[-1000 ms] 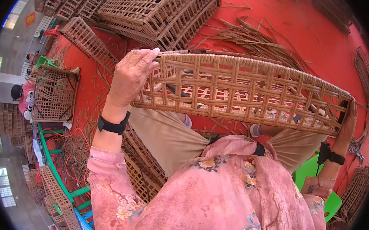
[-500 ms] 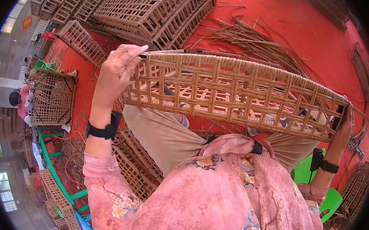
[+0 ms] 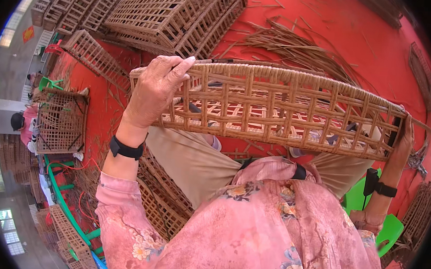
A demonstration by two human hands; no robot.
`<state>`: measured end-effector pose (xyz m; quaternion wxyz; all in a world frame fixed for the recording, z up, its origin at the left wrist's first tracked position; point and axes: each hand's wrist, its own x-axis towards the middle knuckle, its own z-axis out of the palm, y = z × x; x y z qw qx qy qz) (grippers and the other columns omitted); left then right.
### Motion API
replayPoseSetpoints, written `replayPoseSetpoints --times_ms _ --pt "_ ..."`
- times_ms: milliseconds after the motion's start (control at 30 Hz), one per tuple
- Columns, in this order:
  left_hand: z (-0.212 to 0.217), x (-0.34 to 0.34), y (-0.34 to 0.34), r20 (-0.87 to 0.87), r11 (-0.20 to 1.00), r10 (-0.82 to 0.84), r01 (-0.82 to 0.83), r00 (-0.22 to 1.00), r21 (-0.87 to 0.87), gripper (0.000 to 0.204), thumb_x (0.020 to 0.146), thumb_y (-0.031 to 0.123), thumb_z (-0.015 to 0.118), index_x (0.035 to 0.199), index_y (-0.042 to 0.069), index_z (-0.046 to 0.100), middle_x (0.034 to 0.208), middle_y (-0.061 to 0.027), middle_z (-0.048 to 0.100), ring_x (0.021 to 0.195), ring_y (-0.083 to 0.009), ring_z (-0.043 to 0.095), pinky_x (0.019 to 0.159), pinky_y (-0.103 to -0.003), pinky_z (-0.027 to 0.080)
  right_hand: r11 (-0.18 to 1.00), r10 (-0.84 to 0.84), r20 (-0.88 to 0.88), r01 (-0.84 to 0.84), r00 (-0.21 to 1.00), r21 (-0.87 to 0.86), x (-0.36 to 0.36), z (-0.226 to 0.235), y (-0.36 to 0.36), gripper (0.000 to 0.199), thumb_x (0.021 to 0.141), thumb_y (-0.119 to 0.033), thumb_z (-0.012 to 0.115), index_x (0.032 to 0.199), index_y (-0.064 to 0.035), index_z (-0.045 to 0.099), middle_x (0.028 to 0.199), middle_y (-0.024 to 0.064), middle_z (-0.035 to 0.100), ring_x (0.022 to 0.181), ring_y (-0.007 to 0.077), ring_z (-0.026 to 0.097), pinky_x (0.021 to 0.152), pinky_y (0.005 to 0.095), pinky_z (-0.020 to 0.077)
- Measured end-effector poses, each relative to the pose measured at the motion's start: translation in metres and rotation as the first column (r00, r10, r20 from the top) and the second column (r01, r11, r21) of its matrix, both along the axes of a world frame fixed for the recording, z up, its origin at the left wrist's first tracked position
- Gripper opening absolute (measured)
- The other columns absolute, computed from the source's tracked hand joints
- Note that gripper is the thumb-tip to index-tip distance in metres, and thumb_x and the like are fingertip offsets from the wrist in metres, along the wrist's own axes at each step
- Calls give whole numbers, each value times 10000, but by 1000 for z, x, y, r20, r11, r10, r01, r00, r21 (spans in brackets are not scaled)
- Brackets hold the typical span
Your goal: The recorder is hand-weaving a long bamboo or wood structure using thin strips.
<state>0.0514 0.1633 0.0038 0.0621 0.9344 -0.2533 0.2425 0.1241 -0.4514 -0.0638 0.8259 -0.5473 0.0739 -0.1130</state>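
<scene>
A shallow rectangular basket [image 3: 287,107] of woven brown cane, with an open lattice side and a tightly wrapped rim, is held up in front of my chest above my lap. My left hand [image 3: 156,93] is closed over the rim and near side toward the basket's left end, thumb side up. At the right end, my right hand [image 3: 402,140] is wrapped round the corner, next to a dark upright band; some of its fingers are hidden behind the weave. A loose strip [image 3: 423,126] sticks out to the right from that corner.
Stacked woven baskets [image 3: 153,17] stand at far left. A heap of loose cane strips [image 3: 301,48] lies on the red floor covering [image 3: 343,23]. More lattice panels [image 3: 158,200] lie at my left leg. A green chair [image 3: 391,234] is at right; a person in pink [image 3: 28,126] works far left.
My left hand has slid rightward along the rim, baring the basket's left corner. My right hand still grips the right end.
</scene>
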Motion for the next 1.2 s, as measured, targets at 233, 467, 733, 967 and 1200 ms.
replayPoseSetpoints --times_ms 233,467,733,967,1200 --pt "-6 4 -5 -113 953 34 -66 993 -296 219 972 97 637 1175 53 708 991 -80 629 789 -197 638 702 -317 525 996 -60 -7 59 998 -60 -1 3 5 230 1004 -207 648 1120 -18 711 1076 80 733 993 144 688 878 269 564" --pt "12 -3 -27 -291 878 40 -173 956 -447 271 898 40 692 1169 44 706 1042 -113 640 966 -274 631 854 -357 514 993 -80 68 85 994 -84 -7 9 25 219 993 -232 665 1131 -65 701 1031 66 739 879 127 710 691 281 617" --pt "8 10 -53 -248 938 -98 6 964 -348 400 820 -2 740 1214 49 692 1024 -117 682 939 -279 672 816 -355 547 991 -107 44 110 993 -71 -8 11 29 226 976 -244 690 1114 -65 704 999 57 741 845 121 718 648 277 627" --pt "9 16 -49 -326 893 -141 -22 935 -450 308 850 -21 715 1157 7 726 1009 -91 682 904 -194 669 794 -304 544 986 -144 73 149 987 -72 -9 12 34 238 981 -230 682 1107 -29 699 997 68 738 843 137 718 700 283 630" --pt "20 23 -68 -446 911 -144 -58 883 -408 346 838 4 740 1183 8 708 1055 -99 672 961 -214 662 836 -314 535 997 -75 43 76 996 -24 -10 11 28 215 991 -220 666 1082 -28 699 996 73 739 855 145 723 734 290 630"
